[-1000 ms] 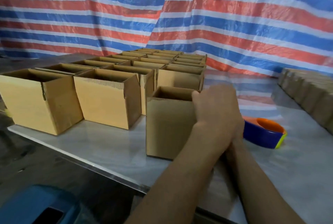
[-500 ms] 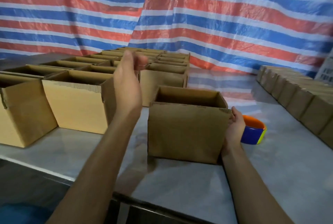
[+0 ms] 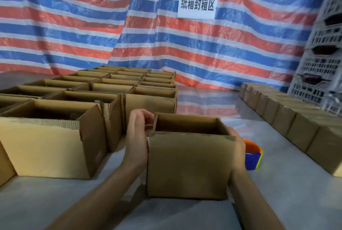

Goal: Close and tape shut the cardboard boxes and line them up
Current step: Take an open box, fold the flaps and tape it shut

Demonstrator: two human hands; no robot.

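Observation:
An open cardboard box [image 3: 187,165] stands on the pale table right in front of me, its top flaps upright. My left hand [image 3: 137,141] lies flat against the box's left side, fingers reaching up to the left flap. My right hand [image 3: 237,150] presses against the box's right side, fingers partly hidden behind the wall. Just behind my right hand lies a blue, orange and yellow tape dispenser [image 3: 253,156].
Several open boxes [image 3: 55,143] stand in rows at the left and reach back to the striped tarp. A row of closed boxes [image 3: 288,117] runs along the right edge. Grey plastic crates [image 3: 322,67] are stacked at the far right. Bare table [image 3: 277,192] lies in front.
My left hand has come down from the air onto the box's left side. My right hand stays at the right side. The camera has tilted up.

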